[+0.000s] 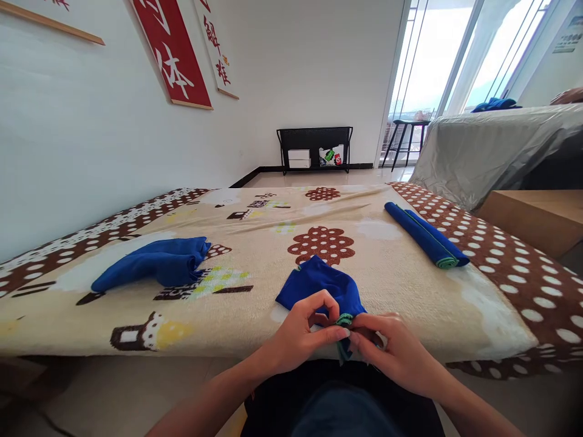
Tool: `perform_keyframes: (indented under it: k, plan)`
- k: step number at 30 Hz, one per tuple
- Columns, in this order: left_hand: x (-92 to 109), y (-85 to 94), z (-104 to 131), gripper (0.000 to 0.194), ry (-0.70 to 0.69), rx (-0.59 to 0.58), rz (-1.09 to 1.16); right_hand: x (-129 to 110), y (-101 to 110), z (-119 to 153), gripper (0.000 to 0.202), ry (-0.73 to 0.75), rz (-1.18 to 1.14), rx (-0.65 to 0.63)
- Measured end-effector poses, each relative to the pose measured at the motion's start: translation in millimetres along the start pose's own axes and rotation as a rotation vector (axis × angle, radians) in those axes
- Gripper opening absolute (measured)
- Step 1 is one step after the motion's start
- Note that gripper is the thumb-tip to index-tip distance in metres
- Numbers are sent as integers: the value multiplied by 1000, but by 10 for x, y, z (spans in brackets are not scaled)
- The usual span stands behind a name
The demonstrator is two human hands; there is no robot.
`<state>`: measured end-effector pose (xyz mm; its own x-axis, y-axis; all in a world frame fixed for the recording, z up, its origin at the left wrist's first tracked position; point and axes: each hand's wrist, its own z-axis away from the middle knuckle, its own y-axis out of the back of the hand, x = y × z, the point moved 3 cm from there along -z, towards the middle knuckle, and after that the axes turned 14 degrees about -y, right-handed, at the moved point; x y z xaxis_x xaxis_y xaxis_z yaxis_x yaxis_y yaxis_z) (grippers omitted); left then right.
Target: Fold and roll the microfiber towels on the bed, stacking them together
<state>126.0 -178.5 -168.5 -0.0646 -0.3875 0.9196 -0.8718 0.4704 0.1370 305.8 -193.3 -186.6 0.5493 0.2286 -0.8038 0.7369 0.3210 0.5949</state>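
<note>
A blue cloth (321, 282) with green edging lies at the near edge of the blanket, its front end gathered up between my hands. My left hand (314, 321) pinches the green-edged part between thumb and fingers. From the other side, my right hand (387, 340) grips the same edge, its fingertips close to the left thumb. A short tail of the cloth hangs below the fingers. To the right lies a rolled blue cloth (423, 237) with a green spiral showing at its end. On the left a folded blue cloth (155, 261) rests loosely.
A cream blanket (255, 243) with brown dotted borders covers the surface before me. Behind it stands a black rack (314, 139) against the wall. At right are a cardboard-coloured box (532, 212), a plastic-covered table (492, 139) and a dark stool (405, 133).
</note>
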Motion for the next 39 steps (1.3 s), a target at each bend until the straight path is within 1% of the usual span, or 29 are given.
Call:
perform_keyframes:
  k: [6,9,16,21,24,31,36,39]
  plan:
    - [-13,45,57,29,17,-75,-66,-34,-33,-52,35,-34,-83,40]
    - [-31,33,85,30,28,-83,-105,-60,-51,-66,34,-46,-117,37]
    - [-47,-9,78,32,-17,-78,-227,-95,-40,-56,21,-94,-157,19]
    - [-9,-39,88,23,-70,-113,-301,-91,-35,-62,22,-148,-148,35]
    - [8,-46,88,20,-93,-126,-307,-74,-40,-83,20,-168,-117,45]
    - [10,-24,66,20,-75,-131,-270,-4,-72,-104,18,-163,-89,61]
    - [-49,33,69,19,-61,-125,-235,65,-87,-122,16,-176,-168,61]
    - [-124,115,49,20,-48,-70,-223,133,-60,-169,13,-185,-256,54]
